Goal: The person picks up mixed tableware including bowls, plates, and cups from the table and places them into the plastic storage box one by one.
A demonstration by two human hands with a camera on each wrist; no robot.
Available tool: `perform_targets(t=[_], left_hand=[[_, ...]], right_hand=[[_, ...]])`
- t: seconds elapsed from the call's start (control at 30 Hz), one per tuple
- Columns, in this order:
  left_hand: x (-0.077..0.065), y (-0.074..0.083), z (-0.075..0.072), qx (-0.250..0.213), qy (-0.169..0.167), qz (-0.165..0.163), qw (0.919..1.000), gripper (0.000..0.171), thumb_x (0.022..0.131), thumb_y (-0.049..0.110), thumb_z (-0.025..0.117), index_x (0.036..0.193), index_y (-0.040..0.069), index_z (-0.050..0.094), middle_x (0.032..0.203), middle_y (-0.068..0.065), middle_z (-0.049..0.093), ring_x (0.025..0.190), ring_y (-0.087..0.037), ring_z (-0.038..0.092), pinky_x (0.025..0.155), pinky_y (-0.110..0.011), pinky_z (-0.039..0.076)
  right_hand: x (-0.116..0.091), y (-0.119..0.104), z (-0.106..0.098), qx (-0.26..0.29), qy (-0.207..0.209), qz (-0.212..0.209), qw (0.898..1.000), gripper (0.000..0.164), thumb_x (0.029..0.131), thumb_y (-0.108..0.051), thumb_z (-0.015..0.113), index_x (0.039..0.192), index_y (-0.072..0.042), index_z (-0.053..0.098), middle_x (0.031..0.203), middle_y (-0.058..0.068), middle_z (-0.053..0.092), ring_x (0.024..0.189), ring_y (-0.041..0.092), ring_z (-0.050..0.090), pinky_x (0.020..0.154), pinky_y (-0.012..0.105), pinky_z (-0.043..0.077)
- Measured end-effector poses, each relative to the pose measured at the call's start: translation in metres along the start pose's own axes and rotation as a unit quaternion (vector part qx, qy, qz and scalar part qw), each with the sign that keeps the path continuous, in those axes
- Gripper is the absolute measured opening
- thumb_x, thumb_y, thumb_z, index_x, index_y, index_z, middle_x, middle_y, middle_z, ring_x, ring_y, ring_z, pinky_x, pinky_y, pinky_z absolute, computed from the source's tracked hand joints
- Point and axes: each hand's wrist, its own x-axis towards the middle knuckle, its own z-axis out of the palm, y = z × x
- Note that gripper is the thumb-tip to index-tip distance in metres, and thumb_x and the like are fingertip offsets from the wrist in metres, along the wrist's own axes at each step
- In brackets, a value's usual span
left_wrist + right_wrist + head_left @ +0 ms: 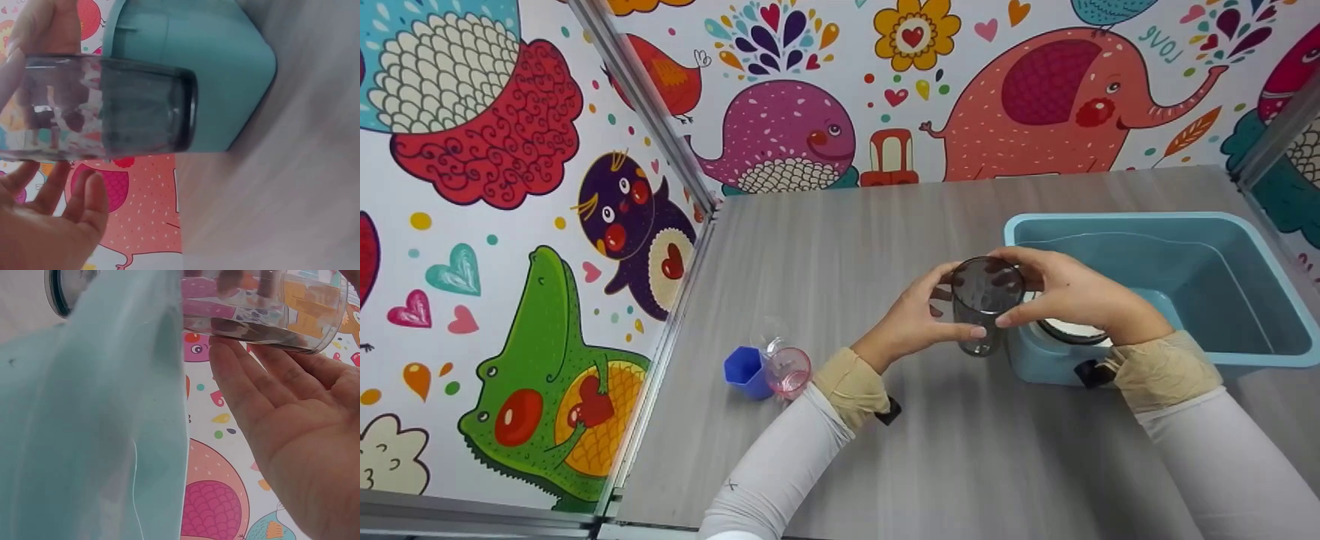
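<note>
A dark, see-through drinking glass (986, 289) is held upright between both hands, in front of the bin's left end. My left hand (911, 319) grips its left side, thumb across the front. On the opposite side my right hand (1069, 292) grips it near the rim, its thumb also on the front. In the left wrist view the smoky glass (146, 107) lies sideways across the picture, its thick base apart from the table. The right wrist view shows part of the glass (253, 332), with the bin wall hiding its middle. Some fingers behind it are hidden.
A light blue bin (1155, 217) stands at the right. Beneath the right hand, a white, dark-rimmed round thing (1072, 330) is partly covered. At the left, a blue hexagonal cup (744, 371), a pink see-through cup (787, 373) and a clear cup (769, 331) sit close together.
</note>
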Motion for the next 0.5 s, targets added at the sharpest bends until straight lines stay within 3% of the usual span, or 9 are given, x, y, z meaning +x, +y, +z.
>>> perform_targets(t=[0.3,0.5], left_hand=[[0.0002,-0.0039,-0.0002,0.002,0.000,0.003,1.0000,0.085,0.076,0.038,0.090,0.148,0.036,0.045,0.137,0.005,0.055,0.119,-0.011,0.053,0.101,-0.039,0.051],[-0.0030,-0.0076,0.0018,0.011,0.000,-0.011,0.9999,0.083,0.076,0.037,0.090,0.147,0.035,0.046,0.138,0.008,0.054,0.119,-0.010,0.052,0.100,-0.034,0.050]], right_hand=[[-0.0040,-0.0055,-0.0041,-0.004,0.010,0.003,1.000,0.090,0.078,-0.031,0.088,0.152,-0.013,0.040,0.141,0.011,0.056,0.129,0.034,0.057,0.103,0.055,0.052],[-0.0075,-0.0066,-0.0066,-0.003,0.025,0.000,1.000,0.090,0.078,-0.031,0.088,0.152,-0.013,0.040,0.140,0.011,0.056,0.127,0.035,0.057,0.101,0.055,0.053]])
